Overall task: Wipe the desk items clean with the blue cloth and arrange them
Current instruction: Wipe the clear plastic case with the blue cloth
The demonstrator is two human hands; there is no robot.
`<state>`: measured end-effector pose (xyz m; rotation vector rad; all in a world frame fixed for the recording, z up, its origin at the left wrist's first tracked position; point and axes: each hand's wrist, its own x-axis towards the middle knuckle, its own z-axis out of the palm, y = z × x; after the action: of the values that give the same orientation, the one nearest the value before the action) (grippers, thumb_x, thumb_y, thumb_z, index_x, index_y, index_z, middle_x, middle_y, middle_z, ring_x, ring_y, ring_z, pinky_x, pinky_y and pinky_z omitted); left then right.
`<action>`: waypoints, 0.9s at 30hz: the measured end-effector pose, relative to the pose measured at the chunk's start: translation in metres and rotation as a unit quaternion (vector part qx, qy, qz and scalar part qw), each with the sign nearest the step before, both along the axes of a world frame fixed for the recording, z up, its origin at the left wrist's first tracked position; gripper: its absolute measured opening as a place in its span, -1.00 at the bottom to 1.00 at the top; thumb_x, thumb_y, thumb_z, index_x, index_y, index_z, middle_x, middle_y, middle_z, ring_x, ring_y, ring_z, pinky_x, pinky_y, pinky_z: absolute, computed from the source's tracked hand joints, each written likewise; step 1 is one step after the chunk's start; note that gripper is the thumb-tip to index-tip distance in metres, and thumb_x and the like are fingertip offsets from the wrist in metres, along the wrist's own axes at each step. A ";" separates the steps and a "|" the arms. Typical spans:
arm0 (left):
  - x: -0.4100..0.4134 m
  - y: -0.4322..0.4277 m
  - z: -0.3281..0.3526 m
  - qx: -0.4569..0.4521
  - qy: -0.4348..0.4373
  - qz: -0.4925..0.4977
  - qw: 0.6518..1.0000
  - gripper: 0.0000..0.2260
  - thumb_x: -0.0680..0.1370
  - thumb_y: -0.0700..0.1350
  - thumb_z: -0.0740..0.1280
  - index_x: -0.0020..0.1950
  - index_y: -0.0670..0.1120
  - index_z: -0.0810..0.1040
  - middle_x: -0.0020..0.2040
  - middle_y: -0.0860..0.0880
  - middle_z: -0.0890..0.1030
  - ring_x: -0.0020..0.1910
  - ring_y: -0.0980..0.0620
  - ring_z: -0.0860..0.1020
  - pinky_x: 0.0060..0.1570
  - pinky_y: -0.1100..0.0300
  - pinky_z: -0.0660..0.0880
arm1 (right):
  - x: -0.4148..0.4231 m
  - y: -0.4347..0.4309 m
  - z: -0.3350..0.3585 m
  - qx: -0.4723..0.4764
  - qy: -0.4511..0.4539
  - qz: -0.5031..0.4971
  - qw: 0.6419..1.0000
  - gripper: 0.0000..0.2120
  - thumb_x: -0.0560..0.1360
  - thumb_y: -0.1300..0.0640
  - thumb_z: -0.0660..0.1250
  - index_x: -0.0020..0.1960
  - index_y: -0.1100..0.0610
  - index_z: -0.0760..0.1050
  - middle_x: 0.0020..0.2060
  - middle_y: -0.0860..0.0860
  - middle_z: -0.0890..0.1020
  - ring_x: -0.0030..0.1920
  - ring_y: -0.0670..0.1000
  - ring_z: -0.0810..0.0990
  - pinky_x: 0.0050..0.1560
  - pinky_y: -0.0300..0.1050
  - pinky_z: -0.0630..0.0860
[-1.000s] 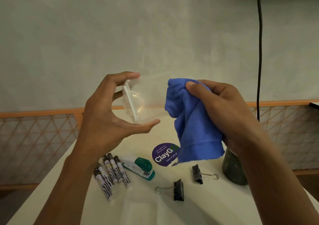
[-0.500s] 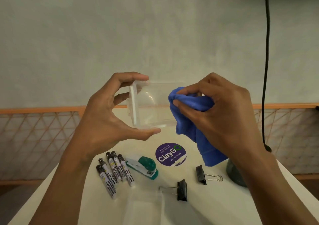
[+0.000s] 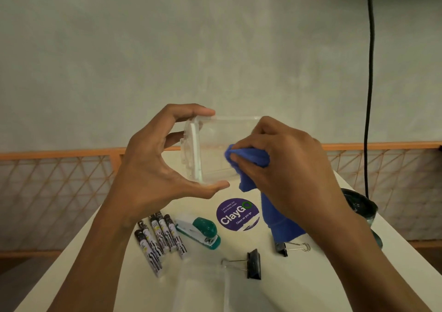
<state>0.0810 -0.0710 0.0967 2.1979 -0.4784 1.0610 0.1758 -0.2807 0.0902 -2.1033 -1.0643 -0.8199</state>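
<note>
Clear plastic box (image 3: 216, 139) tipped sideways, blue cloth (image 3: 251, 159) bunched against it

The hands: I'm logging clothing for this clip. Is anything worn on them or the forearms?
Nothing shows on the left hand or right hand: no gloves, rings, watch or bands. No sleeve comes into view up to the picture's edge.

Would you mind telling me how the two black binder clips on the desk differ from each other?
The nearer binder clip points its wire handles left; the farther binder clip points them right. The nearer one lies in the open; the farther one sits at the hanging end of the blue cloth. Both are black with silver handles, lying on the desk.
</note>
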 end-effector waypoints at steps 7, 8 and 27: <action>0.003 -0.006 -0.001 0.007 -0.001 -0.009 1.000 -0.13 0.20 -0.02 0.79 0.45 0.00 0.52 0.38 0.11 0.58 0.43 -0.06 0.55 0.31 -0.01 0.61 | 0.003 0.000 -0.002 -0.018 0.045 -0.006 0.999 -0.89 0.59 -0.03 0.49 -0.09 -0.13 0.77 -0.14 -0.15 0.55 -0.21 -0.09 0.56 -0.21 -0.16 0.44; 0.003 -0.006 -0.001 0.007 -0.001 -0.009 1.000 -0.14 0.20 -0.01 0.78 0.45 0.00 0.52 0.38 0.11 0.59 0.43 -0.06 0.55 0.31 0.01 0.61 | 0.002 -0.002 0.000 -0.020 0.065 0.020 0.997 -0.91 0.59 -0.08 0.48 -0.01 -0.15 0.77 -0.12 -0.16 0.56 -0.16 -0.11 0.56 -0.18 -0.23 0.40; 0.001 0.023 -0.004 -0.111 0.007 -0.030 0.993 -0.10 0.22 -0.10 0.77 0.48 -0.03 0.44 0.42 0.01 0.57 0.50 -0.13 0.50 0.54 -0.15 0.43 | 0.029 -0.046 0.022 0.211 0.133 0.020 0.968 -0.92 0.62 -0.20 0.41 0.07 -0.25 0.60 -0.05 -0.38 0.65 -0.06 -0.24 0.64 -0.19 -0.48 0.45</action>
<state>0.0822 -0.0485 0.0929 1.9824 -0.3975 1.0141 0.2053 -0.3269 0.1126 -1.7627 -0.7139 -0.6525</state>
